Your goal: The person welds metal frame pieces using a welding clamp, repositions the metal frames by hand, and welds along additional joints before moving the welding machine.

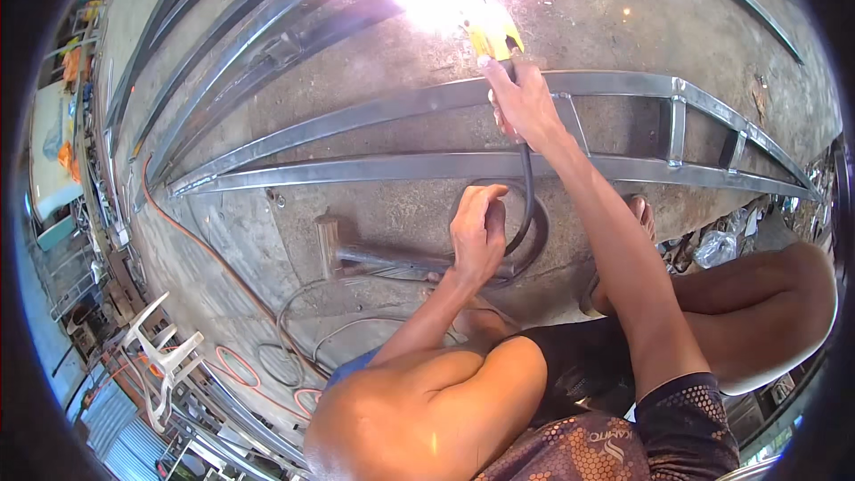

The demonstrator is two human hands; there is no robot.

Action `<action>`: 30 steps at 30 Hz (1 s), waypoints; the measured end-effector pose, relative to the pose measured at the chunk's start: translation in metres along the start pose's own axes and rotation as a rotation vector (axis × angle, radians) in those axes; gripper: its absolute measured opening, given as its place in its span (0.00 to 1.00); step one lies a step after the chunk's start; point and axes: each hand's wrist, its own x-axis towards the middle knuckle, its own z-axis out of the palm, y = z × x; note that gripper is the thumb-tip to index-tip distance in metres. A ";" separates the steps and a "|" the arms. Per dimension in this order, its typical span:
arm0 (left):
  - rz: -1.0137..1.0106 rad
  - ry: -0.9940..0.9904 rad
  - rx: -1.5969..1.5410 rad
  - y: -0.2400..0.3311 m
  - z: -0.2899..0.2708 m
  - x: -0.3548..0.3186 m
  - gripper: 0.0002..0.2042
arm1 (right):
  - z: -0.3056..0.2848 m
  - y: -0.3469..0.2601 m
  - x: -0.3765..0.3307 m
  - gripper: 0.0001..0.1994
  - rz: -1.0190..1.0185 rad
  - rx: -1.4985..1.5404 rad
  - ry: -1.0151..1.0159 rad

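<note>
My right hand (525, 102) is closed round the rear of a yellow welding electrode holder (492, 28), reaching far forward over the floor. A glaring white arc burns at the holder's front and hides the tip and the metal there. From the holder's back a black cable (529, 187) drops between my hands. My left hand (478, 230) hovers nearer my knee, with loosely bent fingers and nothing in it. Under my right forearm lies a welded steel tube frame (374, 169), long and pointed at both ends. A hammer (329, 248) rests on the concrete left of my left hand.
More curved steel tubes (227, 49) run along the far left and top. Hoses and cables (236, 276) wind over the floor on the left, near a white plastic chair (163, 352). Crumpled plastic (715, 249) and scraps lie beside my knee at right.
</note>
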 end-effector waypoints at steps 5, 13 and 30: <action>-0.041 -0.003 -0.029 0.001 0.000 0.000 0.10 | 0.001 0.003 0.000 0.20 0.017 0.059 -0.014; -0.003 0.020 -0.032 -0.005 -0.002 0.001 0.12 | 0.005 0.001 -0.004 0.22 -0.045 0.114 0.039; 0.041 0.043 -0.060 -0.007 -0.008 0.008 0.09 | 0.003 0.004 -0.017 0.20 0.022 0.205 0.034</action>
